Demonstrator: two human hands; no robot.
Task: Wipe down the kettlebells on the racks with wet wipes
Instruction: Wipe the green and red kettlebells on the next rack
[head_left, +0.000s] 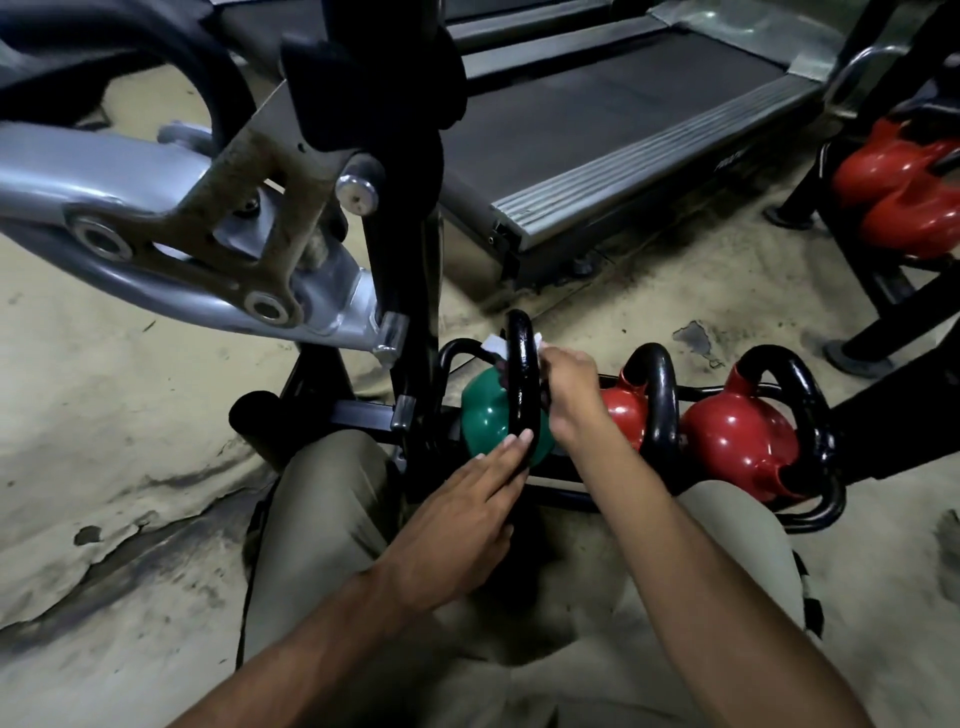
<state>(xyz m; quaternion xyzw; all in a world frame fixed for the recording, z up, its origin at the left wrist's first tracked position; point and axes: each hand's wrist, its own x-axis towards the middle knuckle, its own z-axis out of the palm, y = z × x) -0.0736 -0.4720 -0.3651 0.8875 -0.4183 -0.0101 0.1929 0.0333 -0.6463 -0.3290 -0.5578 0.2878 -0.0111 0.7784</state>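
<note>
A green kettlebell (485, 418) with a black handle (521, 374) lies tilted on the low black rack (566, 499) in front of my knees. My left hand (457, 512) rests on the lower end of that handle, fingers laid over it. My right hand (569, 392) is closed around the upper side of the handle with a white wet wipe (493, 344) pressed against it; bits of the wipe stick out on both sides. Two red kettlebells (737, 439) with black handles sit to the right on the same rack.
A grey and black exercise machine frame (171, 218) looms at upper left, close to the rack. A treadmill (623, 130) lies behind. Another black rack with red kettlebells (904, 197) stands at far right. The floor is worn and stained.
</note>
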